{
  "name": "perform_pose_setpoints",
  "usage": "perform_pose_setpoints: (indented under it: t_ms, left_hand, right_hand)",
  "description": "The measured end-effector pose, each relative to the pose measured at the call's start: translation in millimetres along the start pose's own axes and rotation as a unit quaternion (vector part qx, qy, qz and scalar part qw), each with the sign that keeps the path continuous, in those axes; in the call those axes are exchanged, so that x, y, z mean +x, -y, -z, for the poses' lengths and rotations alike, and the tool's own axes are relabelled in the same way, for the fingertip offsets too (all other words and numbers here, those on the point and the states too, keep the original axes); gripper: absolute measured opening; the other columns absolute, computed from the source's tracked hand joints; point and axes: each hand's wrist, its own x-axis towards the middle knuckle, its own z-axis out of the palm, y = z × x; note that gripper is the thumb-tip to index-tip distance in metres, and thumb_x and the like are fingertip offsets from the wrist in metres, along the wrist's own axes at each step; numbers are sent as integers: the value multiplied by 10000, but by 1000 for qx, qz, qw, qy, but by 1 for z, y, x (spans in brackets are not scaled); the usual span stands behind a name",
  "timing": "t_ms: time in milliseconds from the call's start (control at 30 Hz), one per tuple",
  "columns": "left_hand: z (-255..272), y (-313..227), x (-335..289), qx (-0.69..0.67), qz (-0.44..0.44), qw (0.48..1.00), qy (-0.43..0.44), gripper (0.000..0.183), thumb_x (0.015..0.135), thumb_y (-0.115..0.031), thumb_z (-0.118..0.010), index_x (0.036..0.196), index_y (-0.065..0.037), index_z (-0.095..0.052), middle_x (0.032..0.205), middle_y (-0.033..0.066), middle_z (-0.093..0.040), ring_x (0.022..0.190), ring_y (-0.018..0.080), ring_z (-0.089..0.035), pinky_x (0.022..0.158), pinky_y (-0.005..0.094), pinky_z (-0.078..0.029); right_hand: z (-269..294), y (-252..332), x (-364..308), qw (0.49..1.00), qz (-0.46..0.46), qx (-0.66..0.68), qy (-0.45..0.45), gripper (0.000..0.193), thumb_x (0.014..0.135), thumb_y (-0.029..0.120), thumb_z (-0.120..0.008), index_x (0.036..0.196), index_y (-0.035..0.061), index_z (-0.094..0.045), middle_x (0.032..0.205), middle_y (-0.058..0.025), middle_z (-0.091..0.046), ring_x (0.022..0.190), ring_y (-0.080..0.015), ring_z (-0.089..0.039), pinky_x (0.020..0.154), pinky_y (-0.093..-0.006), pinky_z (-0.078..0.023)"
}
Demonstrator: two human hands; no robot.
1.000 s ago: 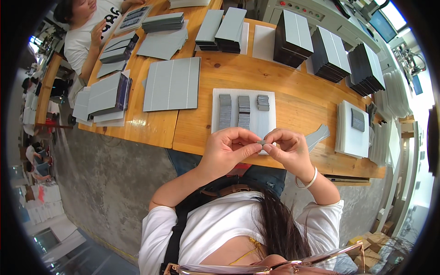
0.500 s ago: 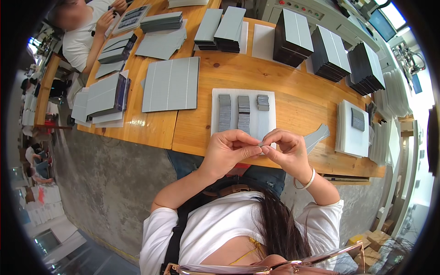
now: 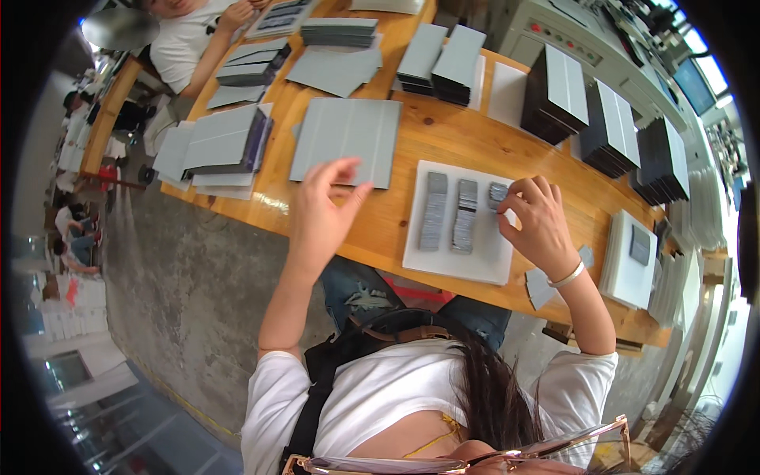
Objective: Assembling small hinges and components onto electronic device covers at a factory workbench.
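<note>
My left hand point(image 3: 323, 210) hovers at the near edge of a wide grey panel point(image 3: 348, 131), its fingers apart and slightly blurred. Over the right part of a white ribbed board point(image 3: 492, 267), my right hand point(image 3: 545, 222) has thumb and forefinger pinched against the end of a short row of small grey pieces point(image 3: 497, 191). Whatever the fingertips hold is hidden. Two longer rows of thin grey pieces, a left row point(image 3: 432, 214) and a middle row point(image 3: 465, 218), lie on the same board. Some grey strips point(image 3: 540, 289) lie beside my right wrist.
Tall stacks of dark-sided grey panels point(image 3: 556, 91) line the table's far right. More panel piles point(image 3: 222, 142) stand at the left. A white sheet stack point(image 3: 621, 265) with a grey bundle point(image 3: 640, 244) is at the right. A person point(image 3: 186, 47) sits at the far left.
My hands, earlier together over the board's near edge with a small grey piece at the fingertips, have parted. The left went toward the wide panel, the right to the short row. The view shifted.
</note>
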Motion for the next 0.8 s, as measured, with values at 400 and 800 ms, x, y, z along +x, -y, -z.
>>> perform_pose_setpoints:
  t_ms: [400, 800]
  left_hand:
    - [41, 74, 49, 339, 12, 940, -31, 648, 765, -435, -709, 1198, 16, -538, 1077, 185, -585, 1017, 346, -550, 883, 418, -438]
    - [57, 71, 61, 143, 94, 985, 23, 417, 865, -254, -611, 1185, 6, -551, 938, 148, -680, 863, 260, -659, 796, 339, -491]
  right_hand:
    - [1, 6, 13, 996, -68, 50, 11, 145, 733, 99, -696, 850, 53, -624, 871, -75, -559, 892, -267, -521, 814, -365, -416]
    - [-54, 27, 109, 995, 22, 97, 30, 205, 824, 170, -621, 945, 22, -692, 926, -142, -619, 894, -318, -536, 824, -367, -448]
